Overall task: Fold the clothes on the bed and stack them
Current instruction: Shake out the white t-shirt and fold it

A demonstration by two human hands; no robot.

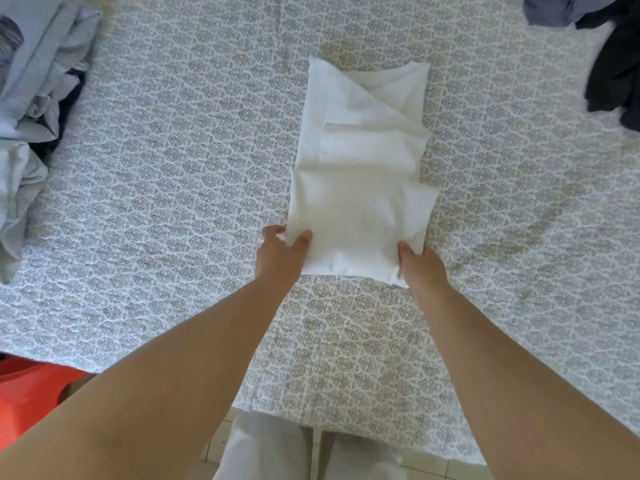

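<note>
A white garment lies folded into a long narrow strip on the patterned bedspread, running away from me. My left hand pinches its near left corner, thumb on top and fingers under the cloth. At the near right corner my right hand grips the edge the same way. The near end of the strip is slightly lifted off the bed.
A heap of pale blue and grey clothes lies at the bed's left edge. Dark clothes and a blue-grey piece sit at the far right corner. An orange object is at the lower left, beside the bed.
</note>
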